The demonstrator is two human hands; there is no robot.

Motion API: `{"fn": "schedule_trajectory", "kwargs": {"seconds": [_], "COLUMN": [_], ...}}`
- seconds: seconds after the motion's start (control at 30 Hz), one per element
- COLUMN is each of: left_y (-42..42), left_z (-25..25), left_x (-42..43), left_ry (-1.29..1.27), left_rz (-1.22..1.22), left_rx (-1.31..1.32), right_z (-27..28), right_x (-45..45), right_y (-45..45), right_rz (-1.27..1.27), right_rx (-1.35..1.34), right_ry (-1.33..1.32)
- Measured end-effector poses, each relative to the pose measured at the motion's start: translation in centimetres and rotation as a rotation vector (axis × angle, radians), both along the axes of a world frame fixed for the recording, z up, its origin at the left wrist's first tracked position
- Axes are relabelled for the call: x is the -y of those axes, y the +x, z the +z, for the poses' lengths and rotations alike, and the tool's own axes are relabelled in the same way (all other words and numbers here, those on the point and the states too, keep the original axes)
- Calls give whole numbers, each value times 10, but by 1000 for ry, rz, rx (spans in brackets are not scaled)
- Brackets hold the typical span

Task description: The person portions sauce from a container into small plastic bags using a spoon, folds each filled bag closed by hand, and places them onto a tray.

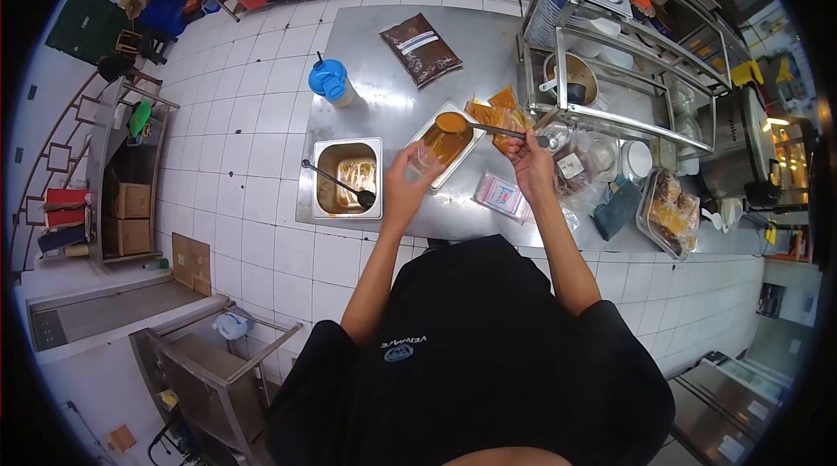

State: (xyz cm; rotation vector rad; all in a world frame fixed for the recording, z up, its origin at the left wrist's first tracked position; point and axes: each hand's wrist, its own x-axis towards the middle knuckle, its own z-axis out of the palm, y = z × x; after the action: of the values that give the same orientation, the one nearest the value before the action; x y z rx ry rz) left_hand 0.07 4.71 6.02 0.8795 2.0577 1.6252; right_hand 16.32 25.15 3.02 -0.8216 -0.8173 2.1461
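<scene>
My right hand point(534, 165) is closed around the dark handle of a ladle point(452, 122). The ladle's bowl is full of orange-brown sauce and hangs above a rectangular steel pan point(472, 149) that holds more of this sauce. In my left hand point(404, 189), beside the pan's near left edge, is a small clear plastic piece point(425, 158); whether it is a cup or a bag I cannot make out. To the left of that hand, a second steel pan point(373, 152) holds some brown residue and another dark ladle point(364, 198).
On the steel table point(366, 39) are a blue-lidded bottle point(331, 82), a bag of dark brown stuff point(420, 49), orange sauce bags point(501, 113) and a pack of plastic bags point(503, 197). A metal rack point(610, 122) stands at the right, near a tray of wrapped food point(670, 215).
</scene>
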Motion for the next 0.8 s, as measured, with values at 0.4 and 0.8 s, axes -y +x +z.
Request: {"fn": "schedule_trajectory", "kwargs": {"seconds": [0.4, 0.8], "left_y": [-24, -28], "left_z": [-32, -21], "left_x": [-37, -44], "left_ry": [172, 125], "left_rz": [-50, -75], "left_rx": [164, 60], "right_z": [29, 41], "right_x": [-11, -23], "right_y": [7, -3], "right_rz": [52, 99], "right_rx": [-16, 77], "right_ry": [103, 275]}}
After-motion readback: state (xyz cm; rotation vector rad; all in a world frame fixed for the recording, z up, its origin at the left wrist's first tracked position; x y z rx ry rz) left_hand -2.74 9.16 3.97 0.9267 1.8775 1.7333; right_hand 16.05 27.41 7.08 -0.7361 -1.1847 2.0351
